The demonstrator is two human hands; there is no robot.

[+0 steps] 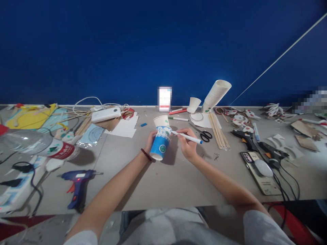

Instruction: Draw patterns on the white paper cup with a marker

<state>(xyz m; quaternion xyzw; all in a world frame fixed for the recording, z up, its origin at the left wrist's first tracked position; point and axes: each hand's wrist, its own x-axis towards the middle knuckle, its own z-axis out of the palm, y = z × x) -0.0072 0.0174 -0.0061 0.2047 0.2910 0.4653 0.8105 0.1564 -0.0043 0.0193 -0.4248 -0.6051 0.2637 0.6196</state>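
Two paper cups are joined at the middle of the view: a white one on top and a blue-coloured cup with white swirls and a green round mark below. My left hand is closed round the left side of the blue cup. A white marker with a blue end is pinched in my right hand, its tip at the cups' right side near the swirls. Behind them lies a green-and-white marker.
Black scissors, wooden sticks and a stack of white cups are on the right. A blue glue gun, a water bottle and a power strip are on the left. A phone lies at the right.
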